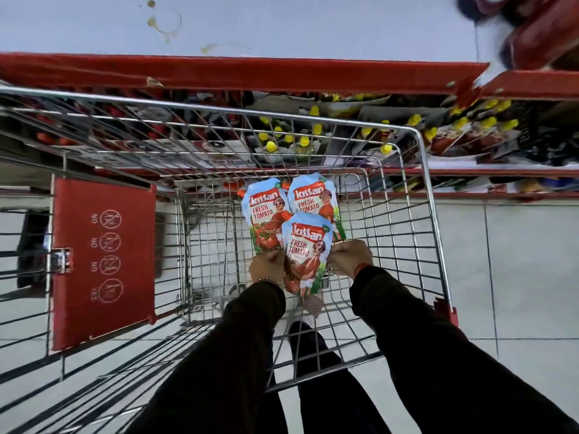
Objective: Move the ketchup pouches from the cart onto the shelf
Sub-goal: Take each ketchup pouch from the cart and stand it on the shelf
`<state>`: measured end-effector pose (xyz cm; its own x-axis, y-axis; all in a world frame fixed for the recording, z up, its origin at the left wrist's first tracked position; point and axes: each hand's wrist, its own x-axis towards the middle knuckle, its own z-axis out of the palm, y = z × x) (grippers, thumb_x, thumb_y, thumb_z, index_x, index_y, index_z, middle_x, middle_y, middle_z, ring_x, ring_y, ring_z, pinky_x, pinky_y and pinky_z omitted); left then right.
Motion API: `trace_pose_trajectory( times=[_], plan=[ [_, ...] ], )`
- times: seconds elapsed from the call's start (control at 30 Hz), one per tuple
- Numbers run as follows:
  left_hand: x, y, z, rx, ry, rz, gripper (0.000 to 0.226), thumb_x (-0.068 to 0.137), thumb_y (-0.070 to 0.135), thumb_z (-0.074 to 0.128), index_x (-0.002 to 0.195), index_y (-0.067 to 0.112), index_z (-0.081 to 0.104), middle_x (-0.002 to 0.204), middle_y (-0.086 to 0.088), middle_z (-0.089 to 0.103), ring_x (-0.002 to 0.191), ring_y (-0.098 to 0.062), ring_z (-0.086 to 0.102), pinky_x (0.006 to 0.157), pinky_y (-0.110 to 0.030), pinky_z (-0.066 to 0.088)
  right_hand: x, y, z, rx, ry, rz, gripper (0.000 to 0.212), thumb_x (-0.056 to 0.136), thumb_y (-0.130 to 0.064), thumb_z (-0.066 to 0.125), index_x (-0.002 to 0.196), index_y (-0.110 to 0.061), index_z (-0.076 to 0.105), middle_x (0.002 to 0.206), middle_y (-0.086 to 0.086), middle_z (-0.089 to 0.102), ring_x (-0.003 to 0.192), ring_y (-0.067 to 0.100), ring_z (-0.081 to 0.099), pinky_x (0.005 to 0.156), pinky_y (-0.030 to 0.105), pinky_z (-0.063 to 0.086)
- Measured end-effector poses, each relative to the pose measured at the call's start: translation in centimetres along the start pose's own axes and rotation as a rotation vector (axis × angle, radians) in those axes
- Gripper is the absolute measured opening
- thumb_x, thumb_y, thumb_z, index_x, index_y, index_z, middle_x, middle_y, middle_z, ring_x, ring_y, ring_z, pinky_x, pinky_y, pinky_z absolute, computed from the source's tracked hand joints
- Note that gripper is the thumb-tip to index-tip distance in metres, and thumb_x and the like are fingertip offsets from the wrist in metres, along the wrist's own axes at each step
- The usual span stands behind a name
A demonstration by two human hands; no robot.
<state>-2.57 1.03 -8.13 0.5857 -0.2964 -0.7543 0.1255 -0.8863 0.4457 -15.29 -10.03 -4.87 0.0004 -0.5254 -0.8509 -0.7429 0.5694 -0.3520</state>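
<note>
Three light-blue and red ketchup pouches lie in the wire cart point(423, 170). The nearest pouch point(307, 245) overlaps the other two. My left hand point(267, 267) grips its left edge and my right hand point(350, 257) grips its right edge. A second pouch point(264, 214) lies to the left and a third pouch point(315, 195) behind it on the cart floor. The red-edged shelf point(238, 72) with its pale top surface runs across the view beyond the cart. Dark sleeves cover both my arms.
A red child-seat flap point(103, 261) hangs at the cart's left end. Below the top shelf, lower shelves hold yellow-capped bottles point(304, 142) and dark packets. Red packs point(545, 36) sit at the shelf's far right. The floor is pale tile point(517, 277).
</note>
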Motion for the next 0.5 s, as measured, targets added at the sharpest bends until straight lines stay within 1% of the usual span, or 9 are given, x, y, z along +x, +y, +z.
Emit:
trace_pose_trajectory(
  times=[0.03,0.1,0.17,0.23,0.27,0.3,0.33,0.43,0.5],
  plan=[
    [0.0,-0.2,-0.1,-0.017,-0.019,-0.010,0.029,0.092,0.027,0.064,0.111,0.008,0.075,0.113,-0.016,0.075,0.108,-0.033,0.067,0.091,-0.031,0.049,0.0,-0.1,0.0,0.035,-0.003,0.020,0.021,0.078,-0.004,0.075,0.063,-0.014,0.065,0.101,0.023,0.076,0.096,0.037,0.074,0.091,0.046,0.059],
    [0.0,-0.4,-0.4,-0.043,-0.037,-0.022,0.030,0.092,0.028,0.064,0.112,0.009,0.075,0.115,-0.014,0.074,0.109,-0.032,0.067,0.090,-0.028,0.048,-0.4,-0.2,-0.1,0.112,-0.020,0.063,0.018,0.078,0.002,0.075,0.068,-0.008,0.064,0.102,0.026,0.074,0.095,0.039,0.074,0.089,0.048,0.060],
    [-0.5,-0.5,-0.9,-0.051,-0.034,-0.006,0.027,0.091,0.026,0.065,0.110,0.009,0.075,0.113,-0.014,0.075,0.107,-0.032,0.067,0.089,-0.027,0.048,-0.9,0.0,-0.1,0.115,-0.009,0.051,0.016,0.078,0.003,0.075,0.069,-0.007,0.065,0.100,0.027,0.074,0.092,0.038,0.075,0.087,0.047,0.061],
    [-1.2,-0.4,-1.4,-0.025,-0.032,0.038,0.025,0.092,0.024,0.063,0.107,0.009,0.076,0.110,-0.014,0.075,0.106,-0.031,0.068,0.082,-0.024,0.045,-1.8,0.2,0.0,0.106,0.036,0.020,0.016,0.078,0.002,0.075,0.068,-0.008,0.067,0.098,0.026,0.075,0.085,0.034,0.075,0.085,0.046,0.061],
    [-1.8,-0.3,-1.8,-0.008,-0.024,0.065,0.024,0.093,0.023,0.062,0.107,0.009,0.076,0.110,-0.013,0.075,0.106,-0.030,0.068,0.078,-0.022,0.042,-2.4,0.2,0.0,0.110,0.049,0.003,0.012,0.079,0.001,0.075,0.071,-0.006,0.069,0.098,0.026,0.076,0.084,0.034,0.075,0.086,0.046,0.061],
    [-2.3,-0.1,-2.4,0.001,-0.014,0.093,0.024,0.093,0.021,0.062,0.107,0.009,0.076,0.111,-0.012,0.076,0.105,-0.028,0.068,0.076,-0.020,0.040,-3.0,0.0,-0.1,0.111,0.055,-0.020,0.005,0.079,-0.001,0.075,0.077,-0.004,0.072,0.098,0.025,0.076,0.087,0.035,0.075,0.087,0.046,0.061],
    [-2.8,0.2,-3.1,0.006,-0.004,0.126,0.023,0.093,0.020,0.062,0.107,0.007,0.076,0.111,-0.012,0.076,0.105,-0.027,0.068,0.076,-0.019,0.040,-3.7,-0.3,-0.2,0.104,0.050,-0.047,0.003,0.081,-0.003,0.074,0.084,-0.003,0.075,0.100,0.024,0.076,0.093,0.037,0.075,0.089,0.047,0.060],
    [-4.4,1.6,-5.8,0.064,0.047,0.274,0.025,0.095,0.021,0.059,0.105,0.004,0.074,0.108,-0.015,0.076,0.100,-0.031,0.069,0.077,-0.024,0.044,-6.1,-1.8,-0.6,0.075,0.019,-0.122,0.022,0.085,-0.011,0.069,0.105,-0.002,0.075,0.112,0.022,0.073,0.108,0.038,0.069,0.097,0.048,0.055],
    [-5.6,2.6,-8.0,0.096,0.097,0.349,0.028,0.097,0.025,0.056,0.105,0.004,0.073,0.104,-0.018,0.075,0.095,-0.034,0.069,0.077,-0.032,0.050,-8.5,-2.9,-0.5,0.117,0.044,-0.199,0.023,0.086,-0.010,0.069,0.107,-0.002,0.074,0.112,0.022,0.073,0.104,0.037,0.070,0.096,0.046,0.057]
  ],
)
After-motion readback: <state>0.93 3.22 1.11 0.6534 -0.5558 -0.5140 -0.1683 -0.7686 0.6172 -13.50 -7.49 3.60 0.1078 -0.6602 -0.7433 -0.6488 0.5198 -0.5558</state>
